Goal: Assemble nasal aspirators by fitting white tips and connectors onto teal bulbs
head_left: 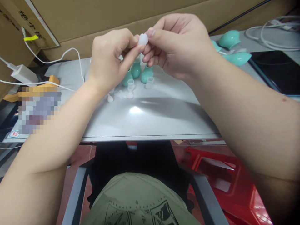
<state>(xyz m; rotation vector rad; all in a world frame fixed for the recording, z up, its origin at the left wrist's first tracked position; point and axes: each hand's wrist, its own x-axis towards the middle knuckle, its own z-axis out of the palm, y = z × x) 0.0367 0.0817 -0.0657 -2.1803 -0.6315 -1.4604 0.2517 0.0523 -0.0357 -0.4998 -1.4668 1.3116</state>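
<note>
A small white translucent cap-like piece (143,39) is held up between both hands above the grey table (150,122). My left hand (112,54) pinches it from the left with thumb and forefinger. From the right, my right hand (174,43) grips it between thumb and fingertips, the other fingers curled. Behind and below the hands stand several teal rounded bottles (147,75), partly covered by the fingers. In front of them are small clear cups (149,82) and small white teardrop-shaped pieces (130,94).
More teal pieces (230,39) lie at the back right beside a black tablet (277,70) and coiled white cables (269,36). A white charger (24,75) and an orange-yellow object (52,82) are at the left. A red plastic stool (217,178) stands below right.
</note>
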